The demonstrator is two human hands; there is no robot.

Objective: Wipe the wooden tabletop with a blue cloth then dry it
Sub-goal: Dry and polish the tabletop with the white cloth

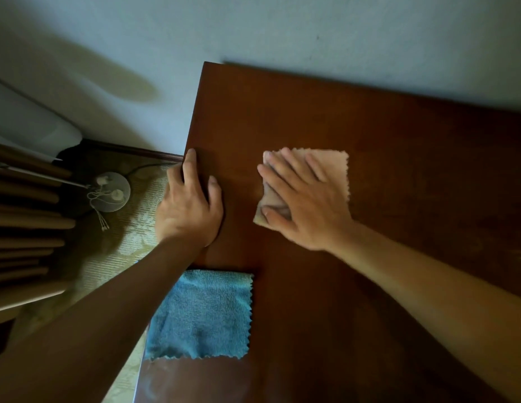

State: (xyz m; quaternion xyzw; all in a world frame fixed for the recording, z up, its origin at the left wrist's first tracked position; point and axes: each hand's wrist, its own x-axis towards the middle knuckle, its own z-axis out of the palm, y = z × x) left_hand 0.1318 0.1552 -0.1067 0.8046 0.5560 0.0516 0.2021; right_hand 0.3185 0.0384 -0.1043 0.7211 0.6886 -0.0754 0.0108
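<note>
Your forearms come in nearest the lens, so start with what they reach over: the tabletop (369, 135), dark brown wood, spreads under both hands and runs far past your right one.

Next in size is the blue cloth (201, 315). It lies flat and untouched on the wood just behind your left wrist, partly under that forearm, with no hand on it. From that, you look to be finished with the blue wipe and on to drying.

Your right hand (302, 199) lies flat, fingers straight and spread, pressing the pink cloth (329, 167) onto the wood. That cloth sticks out beyond your fingertips and out past your thumb. Your left hand (189, 207) rests at the table's left edge, well apart from the right, thumb straight on top; whether its other fingers curl over the edge you cannot tell, since the rim hides them and they are blurred.

How much is dried the picture doesn't settle. The wood beyond your right hand shows faint mottling, maybe damp, maybe grain. Count the stretch to the right and the far corners as left to do.

Off the table, left of your left hand, a small round disc (112, 191) with cords sits on the floor.
</note>
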